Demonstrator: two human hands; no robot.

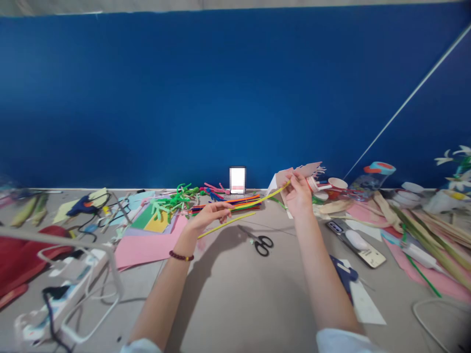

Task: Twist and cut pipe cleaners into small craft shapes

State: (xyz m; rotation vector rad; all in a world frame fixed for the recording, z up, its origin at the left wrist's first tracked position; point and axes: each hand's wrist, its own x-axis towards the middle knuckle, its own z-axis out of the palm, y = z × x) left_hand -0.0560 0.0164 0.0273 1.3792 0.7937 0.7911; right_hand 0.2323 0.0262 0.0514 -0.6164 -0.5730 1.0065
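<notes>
A yellow pipe cleaner [259, 199] stretches between my two hands, its ends pinched in the fingers of my left hand [208, 216] and my right hand [298, 194]. A pale pink fringed paper piece [299, 174] rises just behind my right fingers. A second yellow pipe cleaner [227, 225] runs just below my left hand, and I cannot tell whether it touches the table. Black-handled scissors [260, 242] lie open below the hands. A dark beaded bracelet [181, 255] circles my left wrist.
A pink card sheet [147, 250] and a bundle of coloured pipe cleaners [228, 205] lie ahead. A blue glue gun [344, 274] sits by my right arm. A power strip [62, 289] lies front left, and dried leaves [430, 240] lie right. A blue wall [235, 98] stands behind the table.
</notes>
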